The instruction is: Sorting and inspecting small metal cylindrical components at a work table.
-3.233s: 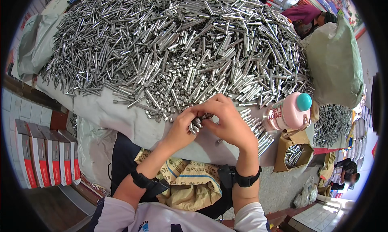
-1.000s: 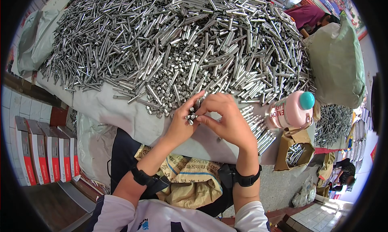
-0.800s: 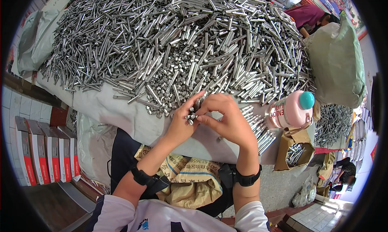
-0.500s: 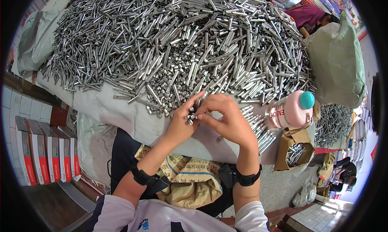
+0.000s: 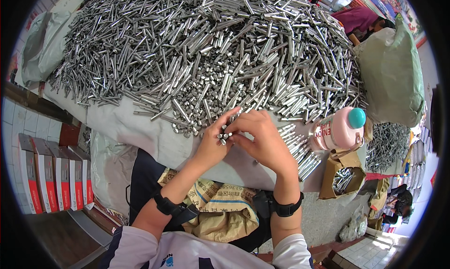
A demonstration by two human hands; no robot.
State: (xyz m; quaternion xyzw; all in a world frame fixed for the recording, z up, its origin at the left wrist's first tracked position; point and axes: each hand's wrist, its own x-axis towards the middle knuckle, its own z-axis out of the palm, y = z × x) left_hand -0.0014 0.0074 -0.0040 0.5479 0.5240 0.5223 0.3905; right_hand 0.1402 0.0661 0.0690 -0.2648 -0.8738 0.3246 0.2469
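Observation:
My left hand (image 5: 212, 145) is closed around a small bundle of slim metal tubes (image 5: 224, 137), whose round ends point toward me. Against the same bundle, the fingers of my right hand (image 5: 265, 137) are bent in a pinch at the tubes; its fingertips are partly hidden, so I cannot tell whether it grips one tube or several. Just beyond both hands lie short metal caps (image 5: 216, 81) at the front of a large heap of silver tubes (image 5: 154, 49). To the right of my right hand, longer pen-like tubes (image 5: 302, 152) lie side by side on the grey cloth (image 5: 126, 124).
A pink bottle with a teal lid (image 5: 333, 130) stands at the right, behind an open cardboard box (image 5: 328, 187) of metal pieces. A pale green sack (image 5: 393, 74) bounds the heap. Red-and-white boxes (image 5: 61, 177) stand lower left. Another person (image 5: 358, 21) bends at the far right.
Both hands stay together at the bundle, with slight finger movement. The tube ends in my left hand have shifted a little. The view has moved slightly.

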